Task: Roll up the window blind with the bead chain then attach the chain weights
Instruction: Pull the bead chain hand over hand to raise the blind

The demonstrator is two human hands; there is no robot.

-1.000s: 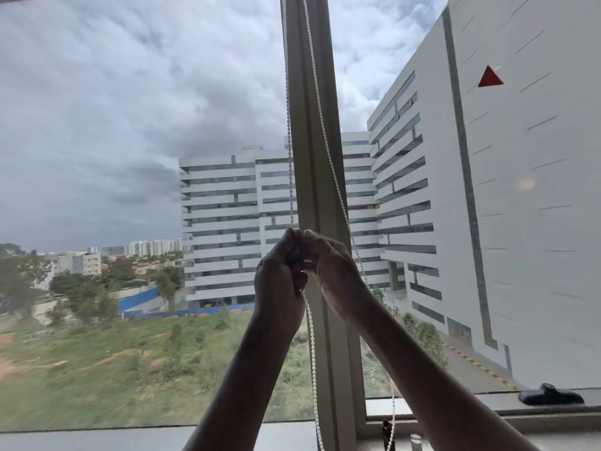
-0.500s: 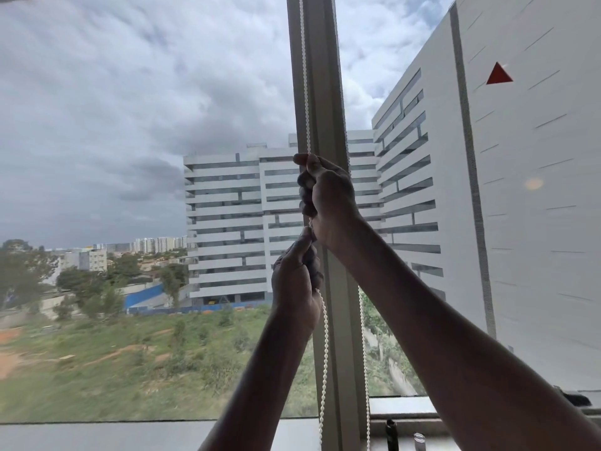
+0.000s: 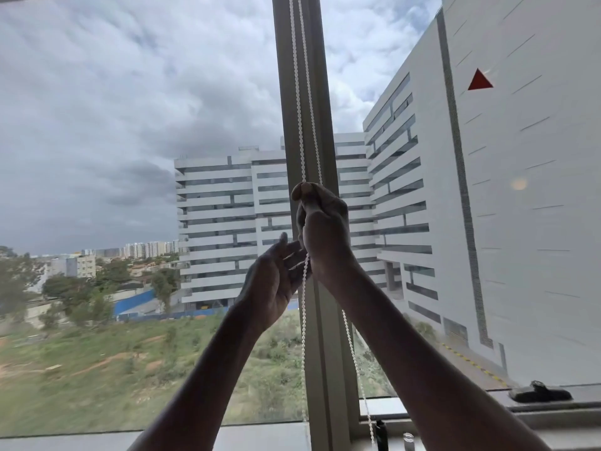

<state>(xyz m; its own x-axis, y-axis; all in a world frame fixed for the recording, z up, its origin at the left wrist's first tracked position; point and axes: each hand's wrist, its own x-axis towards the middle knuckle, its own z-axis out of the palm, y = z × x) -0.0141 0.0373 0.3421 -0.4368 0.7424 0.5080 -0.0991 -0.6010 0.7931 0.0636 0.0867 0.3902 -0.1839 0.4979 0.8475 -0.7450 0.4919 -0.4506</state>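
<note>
A white bead chain hangs in two strands down the grey window mullion. My right hand grips the chain at mid height, fingers curled round it in front of the mullion. Just below and to the left, my left hand is spread with its palm turned up and fingers relaxed; the near strand runs past its fingertips. Under the hands the two strands part and drop to the sill. A small dark chain weight and a clear one show at the bottom by the frame. The blind itself is out of view.
A big pane fills the left, with a grassy lot and white buildings outside. The right pane has a black window handle on its lower frame. The window sill runs along the bottom edge.
My right hand has come down along the chain, pulling it. My left hand has let go of the chain and spread its fingers.
</note>
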